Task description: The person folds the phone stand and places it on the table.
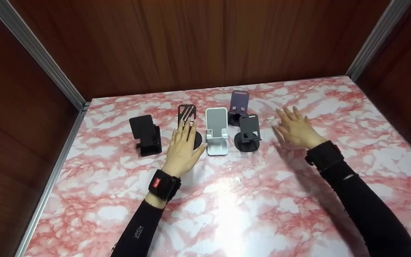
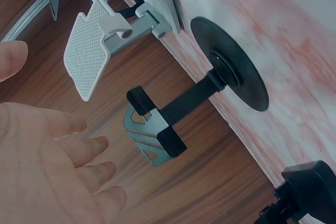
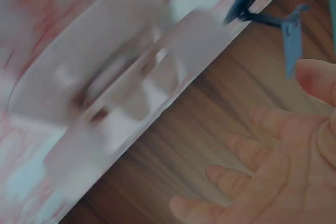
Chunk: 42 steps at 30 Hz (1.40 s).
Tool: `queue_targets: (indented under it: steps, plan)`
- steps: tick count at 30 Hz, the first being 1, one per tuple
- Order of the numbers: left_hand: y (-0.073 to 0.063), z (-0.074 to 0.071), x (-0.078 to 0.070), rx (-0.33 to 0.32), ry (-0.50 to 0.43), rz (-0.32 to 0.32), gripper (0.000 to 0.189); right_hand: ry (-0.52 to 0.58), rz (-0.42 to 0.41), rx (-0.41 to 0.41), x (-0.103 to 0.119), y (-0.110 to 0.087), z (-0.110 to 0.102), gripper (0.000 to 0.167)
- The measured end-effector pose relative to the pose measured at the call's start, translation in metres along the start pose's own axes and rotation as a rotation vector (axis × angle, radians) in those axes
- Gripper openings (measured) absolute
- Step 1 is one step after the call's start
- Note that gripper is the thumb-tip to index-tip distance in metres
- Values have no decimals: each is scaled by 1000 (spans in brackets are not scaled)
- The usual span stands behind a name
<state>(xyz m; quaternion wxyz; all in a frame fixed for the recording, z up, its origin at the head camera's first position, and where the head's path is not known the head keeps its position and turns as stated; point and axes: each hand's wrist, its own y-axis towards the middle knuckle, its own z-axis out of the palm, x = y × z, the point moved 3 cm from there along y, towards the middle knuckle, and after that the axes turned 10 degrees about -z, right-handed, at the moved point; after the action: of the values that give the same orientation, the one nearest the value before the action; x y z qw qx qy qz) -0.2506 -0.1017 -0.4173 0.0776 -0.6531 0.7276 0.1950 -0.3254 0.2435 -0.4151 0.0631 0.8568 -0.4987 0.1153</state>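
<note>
Several phone stands stand in a loose group on the marbled table. My left hand, fingers straight, hovers over a black stand with a slotted plate and round base, partly hiding it in the head view. The left wrist view shows a gap between them. Just right of that hand is a white stand with a grey pad. My right hand is held above the table with fingers spread and holds nothing. Nearest to it is a dark grey stand on a round base, with a purple stand behind.
At the left of the group stands a black stand with a blocky base. Brown wood-grain panels with metal edge strips enclose the back and sides. A blurred pale shape covers part of the right wrist view; its kind is unclear.
</note>
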Motion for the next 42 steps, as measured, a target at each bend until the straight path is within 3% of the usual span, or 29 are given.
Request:
queue_targets:
  steps: [9,16,23,31,34,42]
  plan:
    - [2,4,-15,26,25,29,74,136,-138,-30,26,5,8,59]
    - [1,8,-25,31,44,70,74,234,-163,-40,39,7,12,63]
    - [3,13,-37,47,40,129,74,343,-189,-181,46,12,12,59]
    - [1,19,-44,75,43,147,75,595,-69,-299,46,21,17,42]
    - [0,21,-46,85,43,153,75,700,-42,-304,45,25,20,38]
    - [-3,25,-53,94,13,177,75,835,-7,-300,44,27,27,22]
